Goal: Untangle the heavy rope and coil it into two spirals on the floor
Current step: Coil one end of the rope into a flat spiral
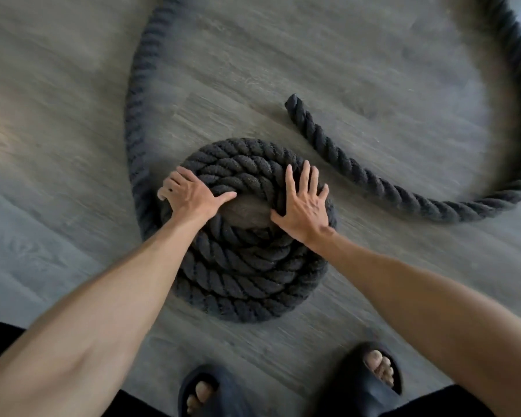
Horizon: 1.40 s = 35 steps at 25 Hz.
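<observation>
Black rope (247, 281) under both hands: right hand (306, 206) flat, fingers spread; left hand (190, 197) curls its fingers round the left edge. Wound tight (free end (294, 102) far right).

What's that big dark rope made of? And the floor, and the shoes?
The rope looks like thick twisted fibre, maybe cotton or synthetic: fuzzy, matte strands. The floor looks like wood or wood-look planks: grey grain lines, soft sheen. The shoes look like smooth matte rubber or foam.
</observation>
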Each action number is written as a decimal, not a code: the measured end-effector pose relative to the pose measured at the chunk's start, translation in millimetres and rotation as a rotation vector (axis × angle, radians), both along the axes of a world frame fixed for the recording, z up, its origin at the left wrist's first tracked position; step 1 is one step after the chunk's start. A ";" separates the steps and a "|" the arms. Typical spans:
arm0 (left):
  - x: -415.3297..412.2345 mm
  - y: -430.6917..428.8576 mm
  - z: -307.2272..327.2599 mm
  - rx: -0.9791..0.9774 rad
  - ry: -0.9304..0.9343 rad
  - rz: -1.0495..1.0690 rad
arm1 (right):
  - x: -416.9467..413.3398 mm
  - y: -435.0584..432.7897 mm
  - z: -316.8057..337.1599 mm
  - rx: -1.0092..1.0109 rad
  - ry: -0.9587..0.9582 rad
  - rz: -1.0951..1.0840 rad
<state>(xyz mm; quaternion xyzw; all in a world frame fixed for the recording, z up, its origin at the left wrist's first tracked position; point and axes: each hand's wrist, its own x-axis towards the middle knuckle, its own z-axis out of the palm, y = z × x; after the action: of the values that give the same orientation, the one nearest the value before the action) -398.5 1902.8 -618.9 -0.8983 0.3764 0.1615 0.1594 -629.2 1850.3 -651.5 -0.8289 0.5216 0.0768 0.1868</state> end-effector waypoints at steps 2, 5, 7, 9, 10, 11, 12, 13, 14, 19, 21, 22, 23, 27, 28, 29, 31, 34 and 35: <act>8.4 0.1 -3.6 -0.055 0.016 -0.121 | 1.5 -15.5 -1.9 -0.026 0.000 0.155; 9.1 -27.2 -13.3 -0.114 0.090 -0.454 | 5.9 -31.9 -2.4 -0.060 0.031 0.270; 5.6 -41.7 -16.3 -0.074 0.095 -0.507 | 6.8 -27.7 1.6 -0.090 0.031 0.265; 2.8 -45.6 -15.5 -0.054 0.025 -0.533 | 5.8 -8.8 4.9 -0.156 0.038 0.144; 0.7 -44.3 -13.4 -0.041 0.007 -0.544 | 4.2 8.6 5.5 -0.163 0.056 0.021; -0.4 -41.9 -9.8 -0.037 -0.002 -0.544 | 3.8 28.6 9.3 -0.142 0.074 -0.139; -1.3 -41.4 -6.1 -0.044 -0.017 -0.538 | 3.7 47.2 13.9 -0.106 0.081 -0.294; -3.5 -42.6 -0.2 -0.037 -0.029 -0.534 | 5.8 61.4 19.8 -0.051 0.093 -0.413; -6.3 -44.8 6.9 -0.026 -0.020 -0.542 | 8.6 71.2 26.8 0.033 0.084 -0.506; 10.3 -53.6 2.9 -0.017 -0.073 -0.537 | 13.9 35.6 27.5 0.121 0.083 -0.398; 28.6 -64.6 1.9 -0.011 -0.079 -0.453 | 20.4 -14.0 22.2 0.089 0.074 -0.254; 37.6 -72.1 1.1 -0.014 -0.090 -0.405 | 26.7 -42.8 19.2 0.075 0.062 -0.172; 44.9 -81.3 0.2 -0.014 -0.101 -0.355 | 33.4 -73.9 17.1 0.066 0.052 -0.092; 57.0 -115.5 -4.3 0.001 -0.059 -0.142 | 62.5 -186.5 10.8 0.042 0.046 0.179; 56.4 -121.6 -4.4 0.004 -0.053 -0.096 | 70.3 -207.0 10.3 0.045 0.058 0.241; 55.4 -129.2 -4.7 0.012 -0.051 -0.047 | 79.6 -229.1 10.7 0.052 0.071 0.305; 51.9 -139.1 -2.4 0.033 -0.039 0.046 | 97.3 -264.3 17.7 0.065 0.103 0.413; 49.8 -155.6 0.6 0.086 -0.016 0.118 | 114.9 -293.2 24.0 0.056 0.125 0.479; 49.8 -157.8 2.3 0.101 -0.004 0.137 | 118.3 -293.5 25.7 0.046 0.122 0.483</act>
<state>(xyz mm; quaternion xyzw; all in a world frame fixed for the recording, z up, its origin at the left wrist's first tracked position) -348.7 1745.0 -616.6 -0.9130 0.3052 0.1890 0.1937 -510.9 1556.8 -625.8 -0.9189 0.3170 0.1807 0.1499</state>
